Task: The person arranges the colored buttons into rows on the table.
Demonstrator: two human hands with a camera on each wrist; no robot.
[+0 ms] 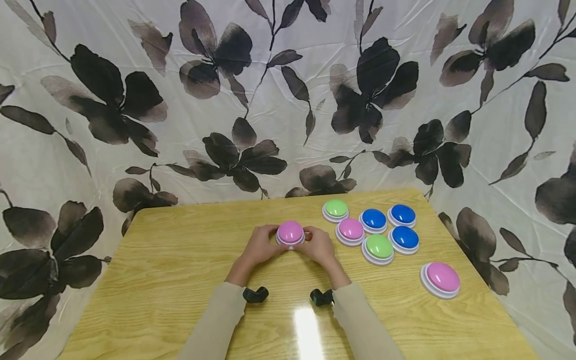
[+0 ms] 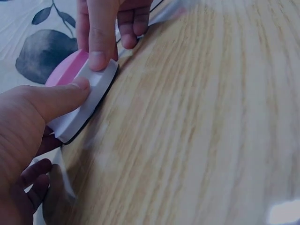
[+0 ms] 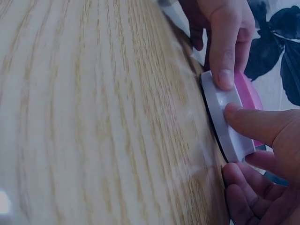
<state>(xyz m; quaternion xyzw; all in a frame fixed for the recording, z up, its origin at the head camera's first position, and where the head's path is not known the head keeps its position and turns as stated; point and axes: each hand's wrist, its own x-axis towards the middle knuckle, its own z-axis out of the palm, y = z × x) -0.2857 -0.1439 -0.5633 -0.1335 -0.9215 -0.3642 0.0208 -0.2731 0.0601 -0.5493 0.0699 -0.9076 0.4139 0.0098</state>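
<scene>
Both hands hold a pink push button [image 1: 290, 232] with a white round base, at the middle of the wooden table. My left hand [image 1: 263, 245] grips its left side, the thumb pressed on the base's near edge. From the right, my right hand [image 1: 318, 245] grips the same base, thumb also at the front. In the left wrist view the pink button [image 2: 70, 68] shows side-on, its white base between both thumbs. The right wrist view shows the pink button [image 3: 248, 93] too, its base close to the tabletop; whether it touches is hard to tell.
Right of the hands stand several more buttons: green ones [image 1: 336, 208] [image 1: 379, 246], a pink one [image 1: 350, 229] and blue ones [image 1: 373, 219] [image 1: 402, 214] [image 1: 405, 237]. Another pink button [image 1: 443, 277] sits apart, nearer the table's right edge. A floral cloth [image 1: 288, 100] hangs behind the table [image 1: 171, 280].
</scene>
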